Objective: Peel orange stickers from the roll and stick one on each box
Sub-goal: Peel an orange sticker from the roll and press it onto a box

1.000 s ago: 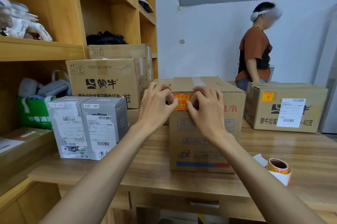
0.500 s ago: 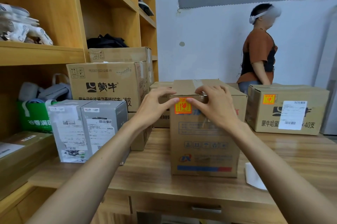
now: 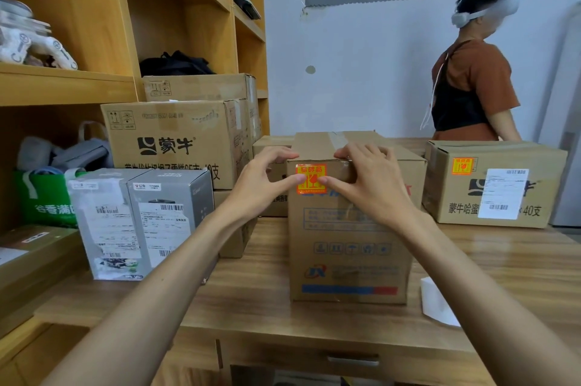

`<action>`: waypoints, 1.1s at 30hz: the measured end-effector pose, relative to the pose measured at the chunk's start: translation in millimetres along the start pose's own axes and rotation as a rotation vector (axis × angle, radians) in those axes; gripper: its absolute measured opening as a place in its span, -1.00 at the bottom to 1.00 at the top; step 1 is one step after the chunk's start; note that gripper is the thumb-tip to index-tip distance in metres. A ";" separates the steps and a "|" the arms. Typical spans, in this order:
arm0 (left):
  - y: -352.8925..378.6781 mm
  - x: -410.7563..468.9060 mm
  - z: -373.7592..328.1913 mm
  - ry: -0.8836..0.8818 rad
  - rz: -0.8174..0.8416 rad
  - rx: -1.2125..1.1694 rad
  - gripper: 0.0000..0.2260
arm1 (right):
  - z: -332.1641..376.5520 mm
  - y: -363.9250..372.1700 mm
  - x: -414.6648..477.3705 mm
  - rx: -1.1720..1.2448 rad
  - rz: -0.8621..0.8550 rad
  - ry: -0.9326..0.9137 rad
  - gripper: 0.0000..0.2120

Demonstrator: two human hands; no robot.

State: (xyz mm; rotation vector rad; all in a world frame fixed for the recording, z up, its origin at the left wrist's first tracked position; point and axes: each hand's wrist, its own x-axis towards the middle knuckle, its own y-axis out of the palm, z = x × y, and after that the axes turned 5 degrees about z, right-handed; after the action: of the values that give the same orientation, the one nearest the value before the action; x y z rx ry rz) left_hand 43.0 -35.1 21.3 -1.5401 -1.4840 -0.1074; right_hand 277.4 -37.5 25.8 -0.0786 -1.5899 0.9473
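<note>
The left hand (image 3: 261, 184) and right hand (image 3: 367, 184), fingers loosely spread, press their thumb tips onto the orange sticker (image 3: 311, 172) at eleven o'clock on the box (image 3: 349, 244) front.

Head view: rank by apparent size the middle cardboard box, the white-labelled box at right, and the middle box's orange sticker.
1. middle cardboard box, though it is nearer.
2. white-labelled box.
3. orange sticker, far smallest.
</note>
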 end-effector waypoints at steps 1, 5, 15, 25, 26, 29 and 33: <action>-0.1 -0.7 0.5 0.008 0.007 0.006 -0.66 | 0.0 0.8 -0.4 -0.015 0.000 -0.002 -0.50; 0.4 -2.3 -1.1 0.027 0.008 0.032 -0.62 | 0.8 2.5 -1.0 -0.043 0.005 -0.006 -0.49; 3.8 -8.3 -0.5 0.080 0.013 0.161 -0.43 | 0.7 2.4 -4.4 -0.127 0.035 -0.027 -0.35; -1.7 -6.7 3.0 0.109 0.056 0.256 -0.40 | -5.4 -14.4 -5.5 -0.073 0.140 -0.071 -0.35; -2.6 -6.5 3.0 0.112 0.063 0.263 -0.40 | -10.3 -18.7 -6.8 -0.069 0.143 -0.073 -0.34; -8.9 -5.5 1.2 0.096 0.069 0.266 -0.43 | -25.2 -34.2 -13.3 -0.079 0.115 -0.021 -0.33; -24.7 -5.8 -0.1 0.072 0.098 0.279 -0.44 | -44.2 -50.0 -23.5 0.013 0.136 0.095 -0.45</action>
State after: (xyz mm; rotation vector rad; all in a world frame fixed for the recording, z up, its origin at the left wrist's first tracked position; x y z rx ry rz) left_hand 21.5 -44.3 31.3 -1.3648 -1.3037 0.0978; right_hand 343.8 -60.3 34.7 -0.2219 -1.5047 1.0445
